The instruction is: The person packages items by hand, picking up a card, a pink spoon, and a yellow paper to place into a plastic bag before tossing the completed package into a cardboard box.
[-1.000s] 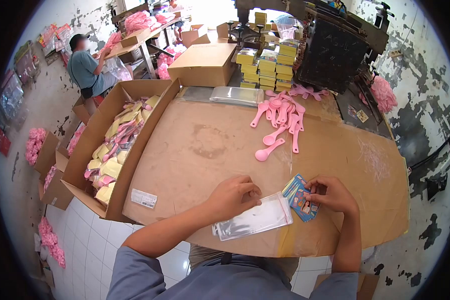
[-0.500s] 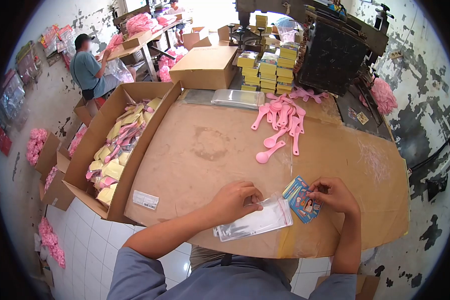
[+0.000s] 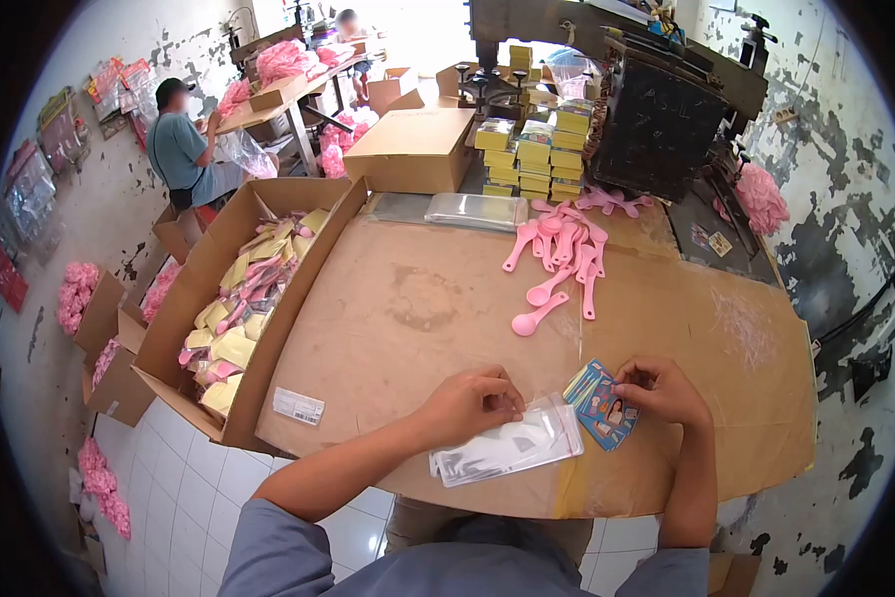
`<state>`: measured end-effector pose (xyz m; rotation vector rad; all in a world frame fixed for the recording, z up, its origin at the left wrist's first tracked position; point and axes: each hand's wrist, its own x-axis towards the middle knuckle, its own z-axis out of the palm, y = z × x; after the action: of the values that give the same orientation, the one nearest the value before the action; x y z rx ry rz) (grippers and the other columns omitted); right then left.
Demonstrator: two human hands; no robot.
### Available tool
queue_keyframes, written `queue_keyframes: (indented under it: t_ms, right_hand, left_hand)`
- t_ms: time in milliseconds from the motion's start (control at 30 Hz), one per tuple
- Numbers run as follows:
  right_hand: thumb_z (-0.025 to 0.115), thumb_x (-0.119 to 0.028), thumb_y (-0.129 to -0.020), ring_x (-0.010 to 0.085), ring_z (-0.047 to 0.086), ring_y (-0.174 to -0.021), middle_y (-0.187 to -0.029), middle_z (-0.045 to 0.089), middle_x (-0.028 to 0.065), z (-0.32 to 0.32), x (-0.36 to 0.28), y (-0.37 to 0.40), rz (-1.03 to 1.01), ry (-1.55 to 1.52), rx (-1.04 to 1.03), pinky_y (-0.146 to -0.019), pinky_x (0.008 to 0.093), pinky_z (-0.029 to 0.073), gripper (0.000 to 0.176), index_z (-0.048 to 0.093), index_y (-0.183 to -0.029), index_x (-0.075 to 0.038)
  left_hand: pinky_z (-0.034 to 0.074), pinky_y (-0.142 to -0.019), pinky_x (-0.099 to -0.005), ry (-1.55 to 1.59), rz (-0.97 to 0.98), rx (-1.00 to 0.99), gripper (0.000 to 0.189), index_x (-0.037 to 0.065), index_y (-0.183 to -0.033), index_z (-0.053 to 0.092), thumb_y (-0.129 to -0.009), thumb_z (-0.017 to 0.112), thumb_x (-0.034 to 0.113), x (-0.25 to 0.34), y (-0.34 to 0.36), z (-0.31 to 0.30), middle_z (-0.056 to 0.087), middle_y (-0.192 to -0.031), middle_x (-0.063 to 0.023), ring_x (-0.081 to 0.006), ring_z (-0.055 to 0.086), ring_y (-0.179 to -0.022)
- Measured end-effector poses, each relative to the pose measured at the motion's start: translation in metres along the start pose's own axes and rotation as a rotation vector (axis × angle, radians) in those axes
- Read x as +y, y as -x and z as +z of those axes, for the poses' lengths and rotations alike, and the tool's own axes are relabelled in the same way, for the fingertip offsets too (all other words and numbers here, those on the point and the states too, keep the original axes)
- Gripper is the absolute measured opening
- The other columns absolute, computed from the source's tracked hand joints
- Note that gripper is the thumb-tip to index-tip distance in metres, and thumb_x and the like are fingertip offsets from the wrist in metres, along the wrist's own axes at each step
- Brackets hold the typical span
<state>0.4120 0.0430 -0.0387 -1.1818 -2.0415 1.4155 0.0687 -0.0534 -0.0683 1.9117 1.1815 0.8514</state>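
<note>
A stack of clear plastic bags (image 3: 515, 450) lies at the near edge of the cardboard-covered table. My left hand (image 3: 475, 403) is over its upper edge, thumb and fingertips pinched together at the film of the top bag. To the right is a fanned pile of blue printed cards (image 3: 606, 416) with yellowish edges. My right hand (image 3: 663, 390) rests on that pile, thumb and forefinger closed on the upper edge of a card. Farther up the table lie several pink plastic spoons (image 3: 539, 313) in a loose heap.
On the left stands a long open carton (image 3: 298, 298) filled with bagged cards and spoons. Stacks of cards (image 3: 534, 159), a closed box (image 3: 407, 149) and a dark machine (image 3: 656, 119) line the back. A seated person (image 3: 179, 149) works at another table.
The film at the top bag's upper edge has shifted slightly under my left hand. My right hand stays on the cards. The whole view has tilted a little.
</note>
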Motion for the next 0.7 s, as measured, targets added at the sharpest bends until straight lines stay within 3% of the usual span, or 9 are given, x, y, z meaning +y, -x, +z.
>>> queue_keyframes:
  t_ms: [233,400,533,633,700]
  right_hand:
    - [0.078,-0.012,-0.092,0.0053,0.064,-0.076,-0.084,0.070,-0.0003,0.003,0.002,-0.003,0.069,-0.038,0.003,-0.066,0.0237,0.051,0.016,0.073,-0.102,-0.001]
    - [0.078,-0.012,-0.092,0.0075,0.066,-0.074,-0.086,0.071,0.0026,0.006,-0.006,-0.001,-0.031,0.132,0.060,-0.065,0.0242,0.051,0.016,0.073,-0.102,0.000]
    - [0.076,-0.010,-0.092,0.0119,0.068,-0.075,-0.089,0.072,0.0066,0.008,-0.005,-0.002,-0.208,0.347,0.170,-0.067,0.0267,0.052,0.016,0.072,-0.103,0.001]
    - [0.076,-0.008,-0.091,0.0147,0.068,-0.079,-0.088,0.070,0.0080,0.015,-0.016,0.003,-0.001,0.133,0.163,-0.071,0.0292,0.052,0.016,0.072,-0.103,0.000]
    - [0.076,-0.007,-0.090,0.0161,0.068,-0.082,-0.089,0.070,0.0080,0.017,-0.020,0.003,-0.085,0.240,0.194,-0.072,0.0298,0.052,0.015,0.071,-0.102,0.001]
  left_hand:
    - [0.053,-0.070,-0.0299,0.062,-0.055,0.012,0.022,0.006,-0.105,0.071,-0.087,0.081,0.013,0.006,-0.002,-0.003,0.068,-0.089,-0.0042,-0.0155,0.065,-0.076]
    - [0.054,-0.068,-0.0297,0.168,-0.075,0.012,0.022,0.007,-0.107,0.074,-0.088,0.081,0.015,-0.001,-0.003,-0.001,0.073,-0.088,-0.0047,-0.0163,0.066,-0.072]
    - [0.055,-0.068,-0.0300,0.004,-0.028,-0.029,0.018,0.008,-0.104,0.077,-0.088,0.081,0.016,0.001,-0.002,-0.005,0.074,-0.090,-0.0059,-0.0168,0.068,-0.073]
    - [0.056,-0.069,-0.0318,-0.030,0.048,-0.034,0.016,0.008,-0.103,0.078,-0.089,0.080,0.014,-0.007,-0.004,-0.005,0.074,-0.091,-0.0067,-0.0185,0.069,-0.076]
    - [0.057,-0.069,-0.0331,-0.070,0.182,-0.018,0.016,0.008,-0.104,0.078,-0.089,0.079,0.012,-0.012,-0.006,-0.006,0.074,-0.092,-0.0076,-0.0202,0.070,-0.077]
